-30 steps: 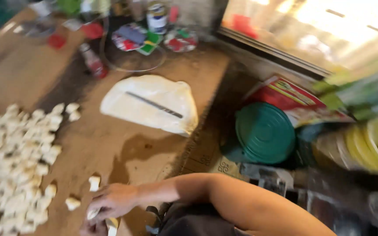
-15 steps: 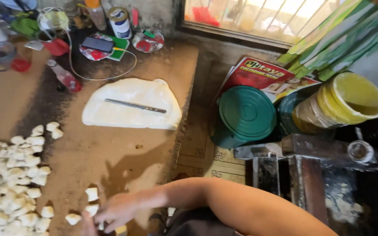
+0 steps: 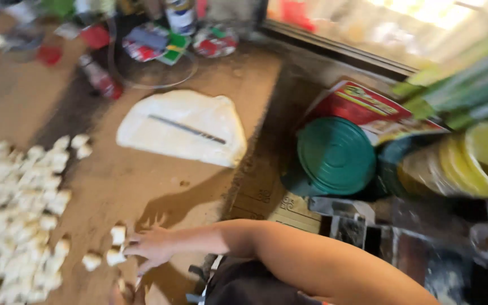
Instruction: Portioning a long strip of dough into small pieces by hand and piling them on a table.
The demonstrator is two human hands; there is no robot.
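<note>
Table: brown wooden table (image 3: 142, 186), dusted with flour, runs from the near edge to the far clutter.
Window: bright window ledge (image 3: 368, 53) lies along the far right, too blurred for detail.
Dough sheet: flat pale dough sheet (image 3: 199, 121) lies mid-table, well apart from the hand; a long thin knife (image 3: 186, 129) rests across it.
Dough heap: large heap of small cut dough pieces (image 3: 12, 220) covers the left side of the table.
Green lid: round green lid (image 3: 335, 155) sits right of the table edge, on a red printed packet (image 3: 362, 107).
Yellow tub: yellow tub (image 3: 481, 161) stands at the far right, just beside the green lid; heavily blurred.
Right hand: right hand (image 3: 152, 248) reaches across from the right, arm bare, palm down, fingers spread over the table near its front edge. It grips nothing; the fingertips touch or nearly touch the loose pieces, and blur prevents telling which.
Left hand: only a blurred sliver shows at the bottom edge; its state cannot be told.
Loose pieces: a few separate dough pieces (image 3: 114, 257) lie just left of the right hand, between it and the heap.
Far clutter: can (image 3: 179, 14), red bottle (image 3: 100, 79) and coloured packets (image 3: 156, 42) sit at the far end, blurred.
</note>
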